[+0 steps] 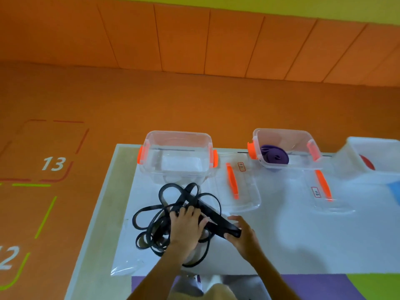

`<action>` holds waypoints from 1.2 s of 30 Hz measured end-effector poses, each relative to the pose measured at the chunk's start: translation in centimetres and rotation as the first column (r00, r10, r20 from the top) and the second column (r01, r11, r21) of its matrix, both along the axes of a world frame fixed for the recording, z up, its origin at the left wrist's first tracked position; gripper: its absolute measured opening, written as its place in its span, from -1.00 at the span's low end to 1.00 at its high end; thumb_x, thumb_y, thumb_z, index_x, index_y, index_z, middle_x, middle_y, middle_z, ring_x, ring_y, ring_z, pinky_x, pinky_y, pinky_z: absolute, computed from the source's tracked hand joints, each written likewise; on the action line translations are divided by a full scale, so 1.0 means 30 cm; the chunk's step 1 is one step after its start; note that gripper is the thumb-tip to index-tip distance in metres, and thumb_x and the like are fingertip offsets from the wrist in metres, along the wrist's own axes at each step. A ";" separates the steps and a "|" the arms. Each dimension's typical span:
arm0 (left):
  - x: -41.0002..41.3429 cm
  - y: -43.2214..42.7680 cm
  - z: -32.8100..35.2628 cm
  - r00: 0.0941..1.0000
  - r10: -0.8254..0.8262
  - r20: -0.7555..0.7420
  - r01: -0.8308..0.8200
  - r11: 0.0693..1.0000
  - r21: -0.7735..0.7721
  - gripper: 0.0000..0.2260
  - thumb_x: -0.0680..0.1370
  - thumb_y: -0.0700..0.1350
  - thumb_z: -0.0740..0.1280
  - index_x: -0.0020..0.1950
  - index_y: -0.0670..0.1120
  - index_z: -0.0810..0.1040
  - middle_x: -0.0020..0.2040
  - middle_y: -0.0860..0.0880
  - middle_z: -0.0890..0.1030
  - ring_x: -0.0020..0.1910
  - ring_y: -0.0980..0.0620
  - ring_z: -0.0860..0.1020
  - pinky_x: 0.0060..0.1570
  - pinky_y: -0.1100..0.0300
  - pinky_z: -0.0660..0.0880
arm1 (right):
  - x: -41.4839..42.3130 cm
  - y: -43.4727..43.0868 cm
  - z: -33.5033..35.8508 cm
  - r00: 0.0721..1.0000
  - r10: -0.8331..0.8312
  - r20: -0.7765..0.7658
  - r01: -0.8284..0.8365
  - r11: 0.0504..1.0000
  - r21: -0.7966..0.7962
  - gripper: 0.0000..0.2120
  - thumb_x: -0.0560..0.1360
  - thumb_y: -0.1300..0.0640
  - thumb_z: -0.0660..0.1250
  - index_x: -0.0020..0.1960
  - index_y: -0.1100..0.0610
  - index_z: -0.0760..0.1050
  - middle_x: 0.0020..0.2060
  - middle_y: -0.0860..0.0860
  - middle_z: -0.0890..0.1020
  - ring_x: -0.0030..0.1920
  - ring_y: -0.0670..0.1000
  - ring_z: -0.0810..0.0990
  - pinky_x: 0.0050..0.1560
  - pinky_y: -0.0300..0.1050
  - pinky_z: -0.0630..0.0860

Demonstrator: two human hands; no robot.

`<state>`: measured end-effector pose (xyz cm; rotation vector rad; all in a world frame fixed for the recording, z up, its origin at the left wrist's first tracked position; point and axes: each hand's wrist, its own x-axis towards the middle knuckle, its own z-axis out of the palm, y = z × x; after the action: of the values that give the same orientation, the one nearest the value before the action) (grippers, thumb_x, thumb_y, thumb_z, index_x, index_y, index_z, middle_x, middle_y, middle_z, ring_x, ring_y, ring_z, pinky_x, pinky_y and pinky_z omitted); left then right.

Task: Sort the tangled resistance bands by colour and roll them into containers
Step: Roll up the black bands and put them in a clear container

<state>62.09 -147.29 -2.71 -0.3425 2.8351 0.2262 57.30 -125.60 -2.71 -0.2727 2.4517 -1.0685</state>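
Head view, the only one: purple band (275, 156) is already rolled and sits in the middle container (283, 132), so that colour looks done. Something red (367, 163) shows in the right-hand container (372, 141), probably another sorted band, but the frame edge cuts it off and blurs it, so not sure. The left container (177, 135) holds no band yet. The black bands (149, 215) are still a loose tangle on the table (303, 234), in front of that left container; they are likely the last colour and need untangling, rolling and dropping in. Left hand (186, 224) lies on top of the tangle with fingers bent over the strands; cannot tell if it grips or only presses. Right hand (242, 232) pinches the end of a wide black band (216, 219) between thumb and fingers, pulled out to the right of the heap. Two lids (236, 189) lie flat beside the containers, labels too small to read. The hands cover the middle of the knot, so the strand count is unclear.
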 end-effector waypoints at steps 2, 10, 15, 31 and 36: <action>-0.051 0.015 0.002 0.991 0.031 0.127 -0.026 0.999 -0.041 -0.43 0.66 0.39 0.06 0.47 0.07 0.49 0.47 0.00 0.46 0.43 -0.13 0.39 0.40 -0.24 0.21 | -0.006 0.000 0.016 1.000 0.005 -0.003 -0.005 0.999 -0.033 -0.57 0.52 0.26 0.55 0.33 0.11 0.52 -0.01 -0.02 0.70 -0.11 -0.12 0.69 0.00 -0.23 0.67; -0.079 -0.043 -0.010 0.968 0.175 0.178 -0.188 0.980 0.058 -0.62 0.63 0.12 0.28 0.45 0.13 0.52 0.52 0.02 0.36 0.51 -0.10 0.34 0.48 -0.33 0.27 | -0.022 0.022 0.023 1.000 -0.005 -0.001 0.005 0.996 -0.087 -0.58 0.52 0.21 0.56 0.33 0.09 0.54 0.09 -0.01 0.71 0.07 -0.05 0.70 0.16 -0.23 0.63; -0.063 -0.127 0.017 0.958 0.287 0.020 -0.279 0.911 0.304 -0.83 0.68 0.05 0.32 0.17 0.18 0.70 0.46 0.18 0.45 0.49 -0.01 0.34 0.51 -0.27 0.11 | -0.035 0.043 -0.008 0.992 -0.125 0.012 0.126 0.987 -0.097 -0.58 0.47 0.15 0.62 0.26 0.05 0.56 -0.01 -0.03 0.70 -0.01 -0.06 0.69 0.08 -0.11 0.67; -0.033 -0.184 0.189 0.911 0.393 -0.126 -0.218 0.717 0.662 -0.88 0.71 -0.03 0.32 0.11 0.04 0.66 0.13 0.11 0.59 0.20 0.07 0.50 0.26 0.02 0.38 | -0.035 -0.167 0.138 0.806 -0.091 0.585 0.394 0.820 -0.415 -0.65 0.59 0.12 0.50 0.33 0.02 0.51 0.20 0.10 0.67 0.10 0.07 0.76 0.11 0.08 0.70; 0.001 -0.196 0.226 0.906 0.419 -0.066 -0.204 0.567 0.798 -0.87 0.74 -0.08 0.27 0.20 0.06 0.61 0.05 0.12 0.69 0.07 0.17 0.64 0.12 0.16 0.56 | -0.010 -0.177 0.136 0.786 -0.148 0.600 0.414 0.846 -0.335 -0.69 0.59 0.06 0.50 0.28 0.03 0.53 0.17 0.06 0.68 -0.01 0.06 0.78 -0.06 -0.08 0.69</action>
<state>62.13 -153.18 4.06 -0.6413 2.5240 1.6265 56.99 -130.92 1.37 0.2695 1.7243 -1.5907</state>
